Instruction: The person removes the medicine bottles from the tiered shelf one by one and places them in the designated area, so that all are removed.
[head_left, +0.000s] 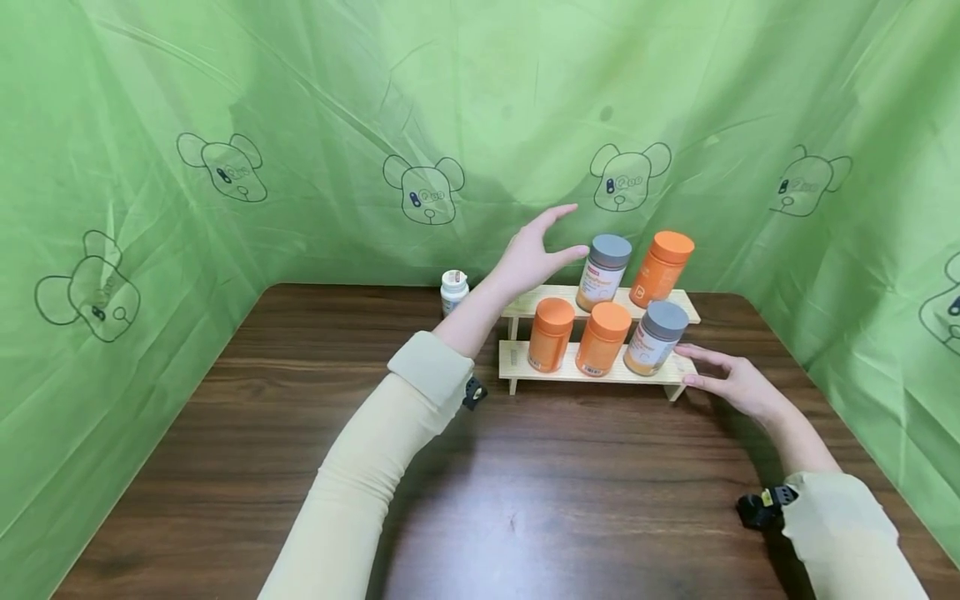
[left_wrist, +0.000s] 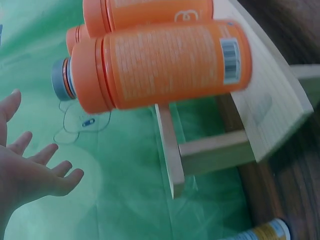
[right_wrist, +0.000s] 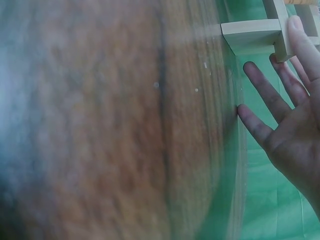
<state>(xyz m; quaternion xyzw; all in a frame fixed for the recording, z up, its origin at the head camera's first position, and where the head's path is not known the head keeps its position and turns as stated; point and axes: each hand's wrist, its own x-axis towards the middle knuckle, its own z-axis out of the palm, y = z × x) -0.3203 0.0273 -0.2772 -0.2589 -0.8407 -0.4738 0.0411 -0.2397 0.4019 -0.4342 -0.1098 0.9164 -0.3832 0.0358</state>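
A two-tier wooden rack point(head_left: 517, 358) carries several supplement bottles. My left hand point(head_left: 528, 258) reaches over its upper tier with fingers spread and holds nothing. The thumb is close beside a grey-lidded bottle point(head_left: 602, 271); whether they touch cannot be told. Right of that bottle is an orange bottle point(head_left: 660, 268). On the lower tier stand two more orange bottles, the left one point(head_left: 551, 335) and the middle one point(head_left: 602, 340), plus another grey-lidded bottle point(head_left: 655, 337). At the lower tier's right end, my right hand point(head_left: 731, 382) rests its fingertips against the board, fingers mostly straight.
A small white bottle point(head_left: 453, 290) stands left of the rack, partly hidden by the left forearm. Green curtain point(head_left: 322, 192) with printed bear heads surrounds the dark wooden table point(head_left: 300, 400) at the back and sides.
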